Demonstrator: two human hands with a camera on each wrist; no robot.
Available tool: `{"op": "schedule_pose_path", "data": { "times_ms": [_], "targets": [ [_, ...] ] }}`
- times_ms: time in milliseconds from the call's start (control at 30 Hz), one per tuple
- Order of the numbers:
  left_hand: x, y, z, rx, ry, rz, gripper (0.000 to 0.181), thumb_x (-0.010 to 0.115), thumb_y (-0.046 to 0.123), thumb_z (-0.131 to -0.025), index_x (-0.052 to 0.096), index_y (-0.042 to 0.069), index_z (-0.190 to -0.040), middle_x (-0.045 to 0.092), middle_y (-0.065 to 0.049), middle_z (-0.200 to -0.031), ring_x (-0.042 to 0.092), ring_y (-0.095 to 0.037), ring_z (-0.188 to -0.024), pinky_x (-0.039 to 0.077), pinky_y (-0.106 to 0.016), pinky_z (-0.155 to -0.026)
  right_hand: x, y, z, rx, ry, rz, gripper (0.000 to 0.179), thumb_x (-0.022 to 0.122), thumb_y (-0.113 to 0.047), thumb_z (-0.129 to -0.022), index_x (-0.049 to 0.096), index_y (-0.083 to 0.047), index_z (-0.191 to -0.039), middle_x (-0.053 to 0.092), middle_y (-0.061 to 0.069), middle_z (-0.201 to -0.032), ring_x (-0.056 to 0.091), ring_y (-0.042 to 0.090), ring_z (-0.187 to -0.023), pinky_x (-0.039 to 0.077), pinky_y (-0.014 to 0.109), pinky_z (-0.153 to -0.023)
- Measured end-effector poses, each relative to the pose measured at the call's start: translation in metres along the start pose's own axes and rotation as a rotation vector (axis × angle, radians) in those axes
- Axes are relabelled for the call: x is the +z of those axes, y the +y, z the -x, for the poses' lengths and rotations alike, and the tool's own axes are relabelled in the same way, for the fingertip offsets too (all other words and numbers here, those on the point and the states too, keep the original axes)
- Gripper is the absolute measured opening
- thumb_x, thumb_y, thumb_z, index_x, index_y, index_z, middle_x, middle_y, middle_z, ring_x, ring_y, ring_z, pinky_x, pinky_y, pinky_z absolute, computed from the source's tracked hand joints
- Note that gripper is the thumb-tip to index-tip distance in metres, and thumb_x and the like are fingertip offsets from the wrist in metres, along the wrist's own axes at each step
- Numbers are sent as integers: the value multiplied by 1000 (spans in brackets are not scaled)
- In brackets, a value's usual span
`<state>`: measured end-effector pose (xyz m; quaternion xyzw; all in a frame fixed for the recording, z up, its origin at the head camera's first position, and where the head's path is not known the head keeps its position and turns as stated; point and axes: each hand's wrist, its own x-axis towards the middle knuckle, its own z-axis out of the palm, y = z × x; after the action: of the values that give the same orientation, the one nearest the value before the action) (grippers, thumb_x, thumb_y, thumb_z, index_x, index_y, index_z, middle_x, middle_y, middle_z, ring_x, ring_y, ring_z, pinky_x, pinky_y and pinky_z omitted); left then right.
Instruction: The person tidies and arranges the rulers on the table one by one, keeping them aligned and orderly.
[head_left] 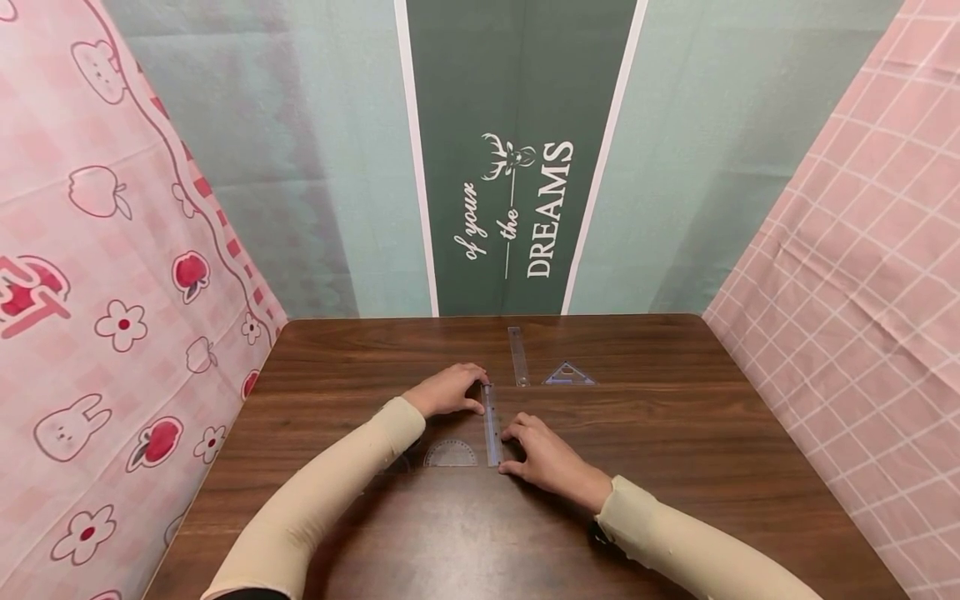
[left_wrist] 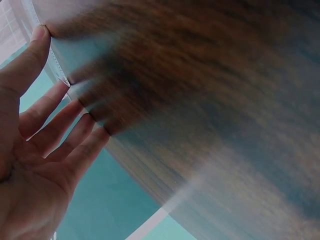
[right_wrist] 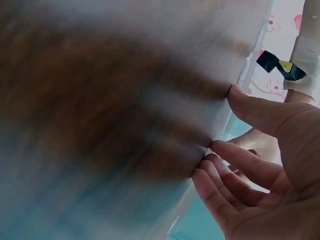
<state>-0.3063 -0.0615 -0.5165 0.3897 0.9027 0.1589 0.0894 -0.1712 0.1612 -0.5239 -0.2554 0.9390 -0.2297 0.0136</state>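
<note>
A clear ruler with a blue strip (head_left: 491, 425) lies lengthwise on the table between the two hands. At its far end on the left, my left hand (head_left: 452, 390) touches the ruler with thumb and fingertips spread. My right hand (head_left: 551, 458) touches the near right edge, thumb low by the corner and fingers higher up. In the left wrist view the left hand (left_wrist: 45, 150) has fairly straight fingers with tips down on the tabletop. The right hand (right_wrist: 270, 175) looks similar in the right wrist view, fingertips beside a thin marked edge (right_wrist: 227, 120).
A clear protractor (head_left: 451, 454) lies left of the ruler, and another clear piece (head_left: 397, 464) is partly hidden by the left forearm. Farther back are a second clear ruler (head_left: 518, 357) and a set square (head_left: 569, 374). Cloth hangings surround the wooden table (head_left: 675, 500).
</note>
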Motion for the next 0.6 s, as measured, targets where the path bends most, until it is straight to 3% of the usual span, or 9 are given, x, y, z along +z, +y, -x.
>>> {"op": "schedule_pose_path", "data": {
  "times_ms": [600],
  "targets": [
    [0,1,1,-4,-8,2,54,82,33,-97,66,2,-139,59,-18,-151,55,-34,-143,42,-46,-120,1,2,0,-16,10,7,41,95,-24,-85,75,-3,-114,60,1,-107,54,16,-95,52,37,-84]
  ]
}}
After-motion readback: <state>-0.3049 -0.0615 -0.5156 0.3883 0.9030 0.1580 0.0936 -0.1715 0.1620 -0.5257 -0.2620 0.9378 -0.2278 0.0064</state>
